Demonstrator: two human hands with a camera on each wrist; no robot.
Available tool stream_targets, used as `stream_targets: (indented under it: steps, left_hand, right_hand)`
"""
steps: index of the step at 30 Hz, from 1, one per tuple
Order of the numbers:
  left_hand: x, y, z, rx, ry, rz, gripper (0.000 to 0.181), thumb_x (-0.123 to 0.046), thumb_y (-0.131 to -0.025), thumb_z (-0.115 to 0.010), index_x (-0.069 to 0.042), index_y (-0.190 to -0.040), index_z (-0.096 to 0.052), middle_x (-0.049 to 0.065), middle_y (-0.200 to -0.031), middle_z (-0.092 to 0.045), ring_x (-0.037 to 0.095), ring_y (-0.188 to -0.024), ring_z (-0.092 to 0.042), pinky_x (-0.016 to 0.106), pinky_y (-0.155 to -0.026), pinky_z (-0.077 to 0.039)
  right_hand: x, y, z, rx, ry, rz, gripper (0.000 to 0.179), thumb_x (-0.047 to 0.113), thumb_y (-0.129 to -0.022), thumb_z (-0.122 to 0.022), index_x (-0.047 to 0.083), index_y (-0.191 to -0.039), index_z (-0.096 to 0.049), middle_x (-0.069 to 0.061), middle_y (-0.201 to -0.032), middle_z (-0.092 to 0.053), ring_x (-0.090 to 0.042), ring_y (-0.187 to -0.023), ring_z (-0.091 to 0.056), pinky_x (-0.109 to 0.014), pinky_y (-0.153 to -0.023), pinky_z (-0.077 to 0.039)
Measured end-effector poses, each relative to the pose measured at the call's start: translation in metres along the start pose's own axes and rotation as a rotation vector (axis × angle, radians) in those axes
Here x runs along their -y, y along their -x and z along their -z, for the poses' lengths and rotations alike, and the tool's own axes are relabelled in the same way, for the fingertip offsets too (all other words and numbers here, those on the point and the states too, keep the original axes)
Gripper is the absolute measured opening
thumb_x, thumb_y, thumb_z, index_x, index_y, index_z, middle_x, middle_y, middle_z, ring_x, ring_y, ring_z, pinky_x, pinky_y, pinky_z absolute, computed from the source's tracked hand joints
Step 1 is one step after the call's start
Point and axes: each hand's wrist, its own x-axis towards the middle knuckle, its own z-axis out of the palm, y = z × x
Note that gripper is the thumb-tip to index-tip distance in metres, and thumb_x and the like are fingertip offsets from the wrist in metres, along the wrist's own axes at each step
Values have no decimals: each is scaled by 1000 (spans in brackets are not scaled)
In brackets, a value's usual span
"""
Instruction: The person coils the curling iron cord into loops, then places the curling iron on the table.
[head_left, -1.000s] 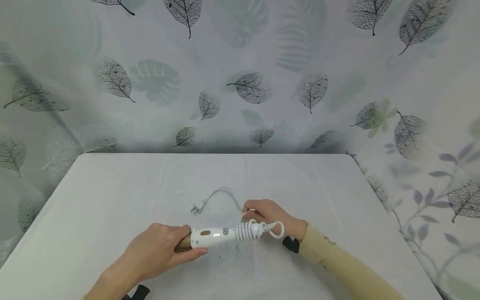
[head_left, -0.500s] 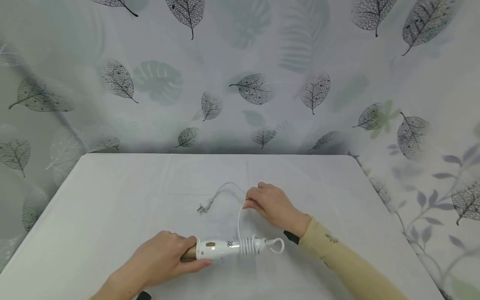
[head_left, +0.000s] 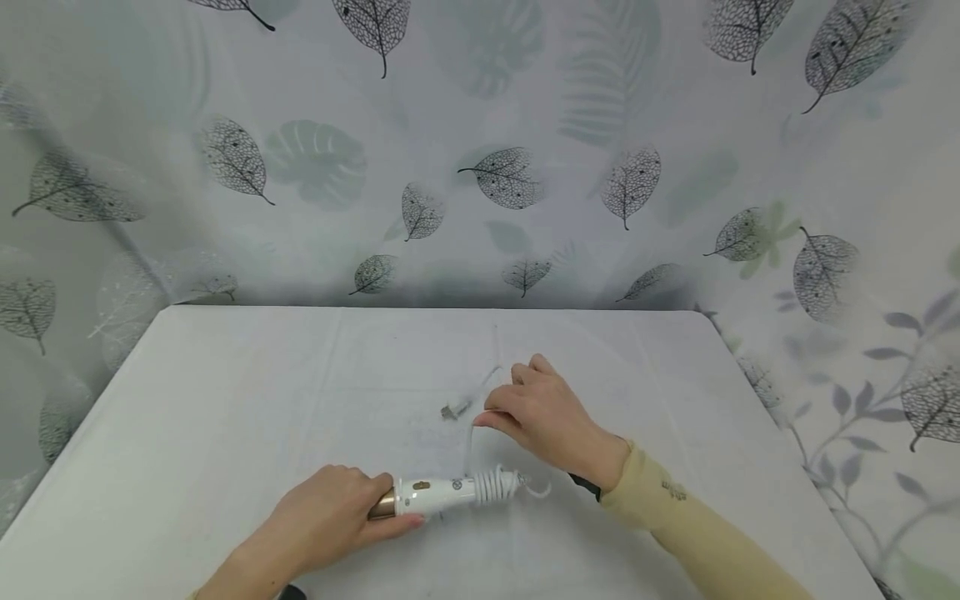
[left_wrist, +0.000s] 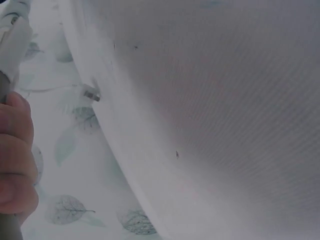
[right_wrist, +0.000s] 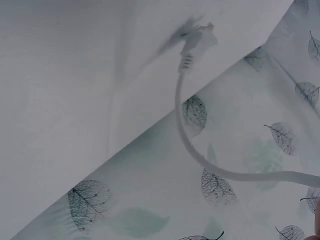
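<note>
My left hand point(head_left: 330, 521) grips a curling iron point(head_left: 431, 495) by its gold-brown barrel. The white handle points right, with a small gold-coloured button on it. White power cord point(head_left: 495, 485) is wound in several loops around the handle's end, and a small loop sticks out past it. Above the handle, my right hand point(head_left: 543, 412) pinches a free stretch of this cord between thumb and fingers. From that pinch the cord runs on to its plug point(head_left: 454, 410), left of the right hand. In the right wrist view the plug point(right_wrist: 197, 42) dangles from a curved length of cord point(right_wrist: 225, 172).
A white-covered table point(head_left: 247, 375) lies under both hands. Behind and beside it hangs a pale leaf-patterned curtain point(head_left: 450, 125). A dark strap point(head_left: 585, 485) shows at the right wrist.
My right hand has moved up, away from the handle, drawing cord with it. The plug has shifted to the right. My left hand and the curling iron have moved slightly right and down.
</note>
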Motion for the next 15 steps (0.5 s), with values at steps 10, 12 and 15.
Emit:
stream_targets:
  steps: [10, 12, 15]
  left_hand:
    - [-2, -2, 0, 39, -35, 181, 53, -73, -88, -55, -22, -71, -49, -11, -54, -36, 5, -48, -31, 22, -46, -27]
    - [-2, -3, 1, 52, -41, 232, 53, -73, -86, -56, -21, -73, -52, -10, -55, -38, 6, -48, -34, 23, -46, -28]
    - [-2, -3, 3, 65, -44, 285, 52, -72, -86, -59, -21, -75, -54, -9, -55, -39, 9, -48, -36, 24, -46, -29]
  right_hand:
    - [16, -5, 13, 62, -75, -46, 24, 21, -85, -80, 16, -70, -62, 11, -56, -48, 3, -52, -34, -12, -52, -29]
    - [20, -5, 14, 90, -109, -81, 21, 21, -86, -79, 16, -73, -64, 11, -57, -53, 4, -51, -36, -10, -51, -29]
    - [26, -5, 14, 136, -181, -104, 13, 19, -89, -76, 14, -79, -68, 12, -61, -55, 5, -54, -37, -10, -53, -32]
